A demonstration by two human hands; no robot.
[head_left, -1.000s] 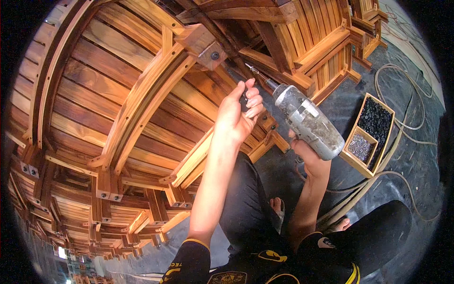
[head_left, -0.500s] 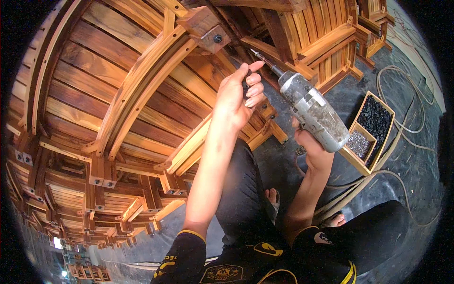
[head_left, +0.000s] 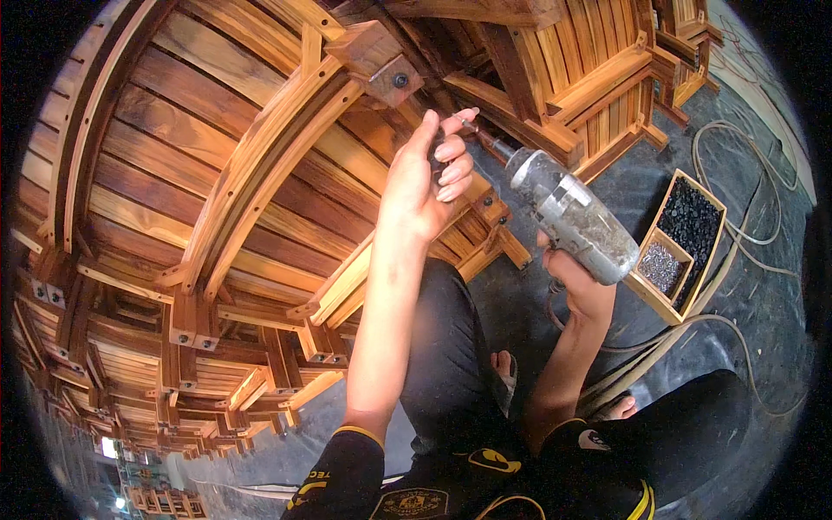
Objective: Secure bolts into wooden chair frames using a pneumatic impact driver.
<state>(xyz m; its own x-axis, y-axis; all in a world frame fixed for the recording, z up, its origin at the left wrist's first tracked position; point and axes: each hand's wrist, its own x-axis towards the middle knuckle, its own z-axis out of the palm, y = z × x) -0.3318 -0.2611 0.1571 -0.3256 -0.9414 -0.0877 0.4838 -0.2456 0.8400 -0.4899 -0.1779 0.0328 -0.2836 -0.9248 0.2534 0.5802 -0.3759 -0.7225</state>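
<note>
My right hand (head_left: 579, 276) grips a worn grey pneumatic screwdriver (head_left: 576, 212), its bit slanting up and left. Close to the bit's tip is the index finger of my left hand (head_left: 425, 178); whether they touch I cannot tell. The other left fingers are curled in, and something small and dark shows between them and the thumb, too hidden to name. Just above this hand, a square wooden leg end (head_left: 386, 74) carries a round black foot cap. It belongs to an overturned slatted wooden piece of furniture (head_left: 286, 173) filling the left side.
On the dark floor sheet at right lies a wooden box (head_left: 650, 297) with black round pieces (head_left: 689, 212) and, in a smaller compartment, silver screws (head_left: 660, 264). Hoses (head_left: 732, 238) loop around it. More slatted wooden furniture (head_left: 598, 78) stands at the far right and lower left.
The driver's bit has dropped slightly down and right, its body tilting a little. My left hand has shifted slightly left, its index finger staying by the tip.
</note>
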